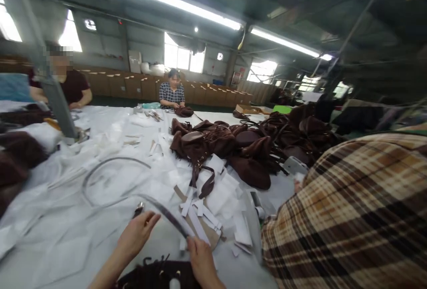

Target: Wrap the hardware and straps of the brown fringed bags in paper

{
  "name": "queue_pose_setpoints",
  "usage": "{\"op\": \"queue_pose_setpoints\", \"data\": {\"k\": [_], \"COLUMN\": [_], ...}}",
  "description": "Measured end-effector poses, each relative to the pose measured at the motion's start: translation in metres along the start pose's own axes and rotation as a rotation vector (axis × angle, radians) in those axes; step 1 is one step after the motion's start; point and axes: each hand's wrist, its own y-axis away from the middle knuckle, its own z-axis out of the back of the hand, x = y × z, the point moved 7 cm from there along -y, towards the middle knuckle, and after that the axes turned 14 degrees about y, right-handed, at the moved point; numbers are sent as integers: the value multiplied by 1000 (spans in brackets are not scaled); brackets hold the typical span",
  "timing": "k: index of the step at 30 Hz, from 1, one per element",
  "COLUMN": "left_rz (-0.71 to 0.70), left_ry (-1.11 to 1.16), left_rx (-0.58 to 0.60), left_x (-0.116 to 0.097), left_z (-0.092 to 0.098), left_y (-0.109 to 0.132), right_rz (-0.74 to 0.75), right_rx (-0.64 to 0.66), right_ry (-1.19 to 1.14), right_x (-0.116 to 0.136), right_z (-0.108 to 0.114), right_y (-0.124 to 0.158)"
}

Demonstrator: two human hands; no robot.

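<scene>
Right hand (202, 255): thumb and fingers pinched on the near end of a dark strap (171, 216); the grip is partly covered by the hand itself. The strap lies over the white-covered table (63, 253), running away to the left and towards a thin grey loop (87, 174); blur hides whether the two are one piece.

Left hand (138, 231): apart from the right, fingertips drawn close together, just beside a small metal fitting (139, 209). Whether anything is held between them cannot be told.

Dark brown bag (156, 275): at the bottom edge, below and between the hands; cut off by the frame and partly covered by the right forearm, with small bright fittings, shape uncertain.

Paper and card strips (195, 218): strewn beyond the right hand, overlapping.

Heap of brown bags (220, 142): farther back, straps and flaps tangled; single bags hard to separate.

Plaid sleeve (350, 209): a neighbouring person's, filling the right side and blocking the table there; a pale device (293, 164) shows partly beside it.

Grey post (55, 89): at left, in front of a seated person in a dark top (76, 86).

Person in a checked shirt (171, 93): across the table, at a small brown bag (184, 111).
</scene>
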Motion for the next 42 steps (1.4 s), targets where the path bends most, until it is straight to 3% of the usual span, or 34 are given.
{"op": "queue_pose_setpoints", "data": {"k": [2, 3, 6, 9, 13, 17, 21, 26, 35, 38, 42], "left_rz": [-88, -66, 134, 265, 320, 263, 178, 133, -27, -11, 145], "left_ry": [-193, -217, 25, 279, 559, 727, 876, 874, 896, 877, 772], "left_rx": [-211, -316, -443, -415, -315, -258, -131, -24, -140, -146, -94], "left_x": [-2, 5, 43, 72, 79, 62, 37, 8, -53, -57, -39], "left_z": [41, 60, 87, 75, 46, 36, 31, 42, 73, 65, 32], "left_y": [10, 18, 42, 59, 66, 75, 101, 124, 109, 106, 113], "right_rz": [-4, -6, -15, -22, -19, -14, -12, 32, 102, 111, 126], "right_rx": [31, 46, 82, 107, 121, 128, 138, 156, 126, 93, 20], "right_ry": [-3, -2, 14, 39, 89, 158, 234, 295, 314, 298, 254], "right_x": [-3, -4, -5, -4, -1, 4, 7, 10, 12, 16, 14], "right_z": [-7, -10, -16, -19, -17, -13, -13, -13, -7, -3, 20], "right_y": [-5, -8, -12, -14, -13, -12, -9, -2, 11, 14, 15]}}
